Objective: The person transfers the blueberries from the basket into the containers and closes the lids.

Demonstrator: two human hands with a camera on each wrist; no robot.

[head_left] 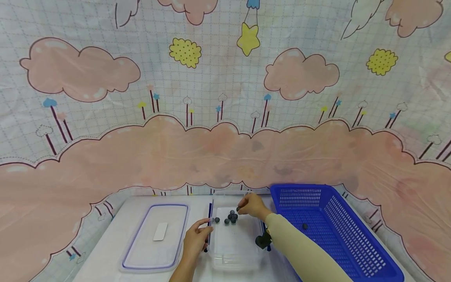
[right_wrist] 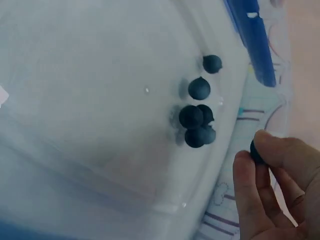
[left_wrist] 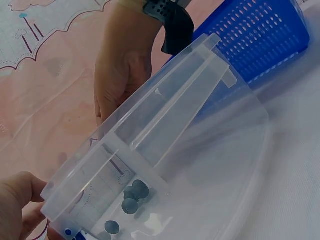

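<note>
A clear plastic box (head_left: pixel 236 239) with blue side latches stands in the middle of the table. My left hand (head_left: pixel 193 238) grips its left edge, thumb and fingers around the wall. Over the far end of the box, my right hand (head_left: pixel 254 206) pinches a blueberry (right_wrist: pixel 256 153) between thumb and fingertips. Several blueberries (right_wrist: pixel 195 125) lie inside the box, most of them clustered toward the far end. One blueberry (head_left: pixel 217 220) sits apart by the left wall, near my left fingertips.
To the right is a blue plastic basket (head_left: pixel 356 235) with slotted walls, one blueberry (head_left: pixel 305 226) on its floor. A clear lid (head_left: pixel 141 250) with a blue seal lies on the white table (head_left: pixel 102 250) at left, a white rectangular piece (head_left: pixel 160 231) on it. A printed cloth hangs behind.
</note>
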